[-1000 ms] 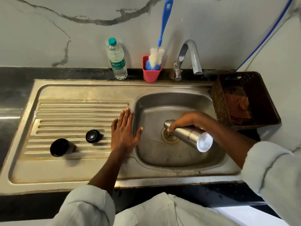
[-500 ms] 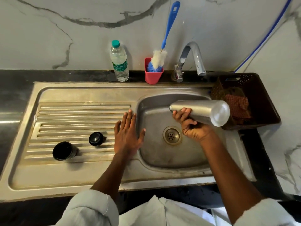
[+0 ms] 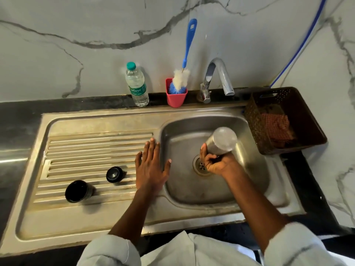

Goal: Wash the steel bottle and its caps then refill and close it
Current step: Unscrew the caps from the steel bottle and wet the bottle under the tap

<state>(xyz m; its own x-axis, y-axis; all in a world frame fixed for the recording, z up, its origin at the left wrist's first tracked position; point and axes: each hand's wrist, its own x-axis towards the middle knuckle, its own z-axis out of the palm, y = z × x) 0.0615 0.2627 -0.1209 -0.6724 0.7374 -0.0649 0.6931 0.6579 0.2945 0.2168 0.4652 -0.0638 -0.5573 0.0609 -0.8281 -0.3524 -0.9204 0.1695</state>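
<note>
**Steel bottle upended over the drain**

The right hand (image 3: 215, 163) curls round the neck end of the steel bottle (image 3: 221, 142), holding it mouth-down with its flat base tipped up toward the camera (the bottle is motion-blurred, so whether anything is pouring out cannot be told). Directly under this hand sits the drain (image 3: 201, 167) of the sink basin (image 3: 249, 181). The left hand (image 3: 150, 166) lies flat with fingers spread on the ledge between drainboard and basin, holding nothing. Further to its left on the drainboard ribs rest the two black caps, the smaller cap (image 3: 114, 174) nearer the hand, the larger cap (image 3: 77, 191) beyond it.

This looks like emptying or shaking out the bottle, an early washing step. Next would likely come scrubbing: the bottle brush (image 3: 181, 80) stands in the red cup (image 3: 175, 98) beyond both hands, beside the tap (image 3: 221, 77), and the free left hand could reach it.
</note>
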